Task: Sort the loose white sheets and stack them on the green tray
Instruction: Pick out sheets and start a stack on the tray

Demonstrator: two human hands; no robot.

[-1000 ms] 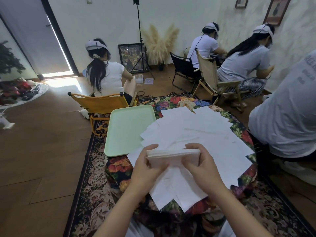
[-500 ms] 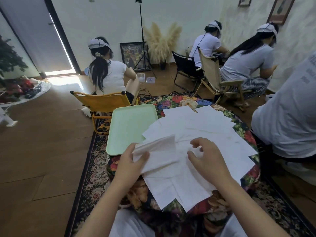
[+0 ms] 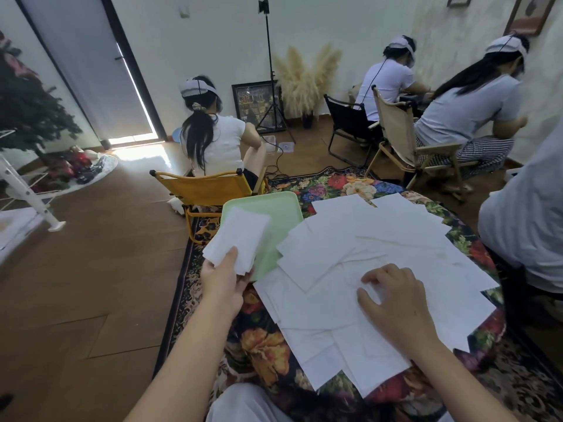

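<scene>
- The right hand (image 3: pixel 393 296) rests on the spread of loose white sheets (image 3: pixel 380 257), fingers bent with the tips pressing the paper, nothing gripped.
- The sheets overlap in a fan covering most of the desk (image 3: pixel 268 354); several hang past its near edge, too layered to count.
- The left hand (image 3: pixel 224 283) is clamped on one small stack of white sheets (image 3: pixel 237 239), thumb on top, held over the near left corner of the green tray (image 3: pixel 286 208).
- One tray, at the desk's far left edge, its bed bare; sheets overlap its right rim.
- Beyond it, one yellow folding chair (image 3: pixel 201 190) stands close; open wooden floor (image 3: pixel 91 269) lies to the left.
- Four other people sit around.
</scene>
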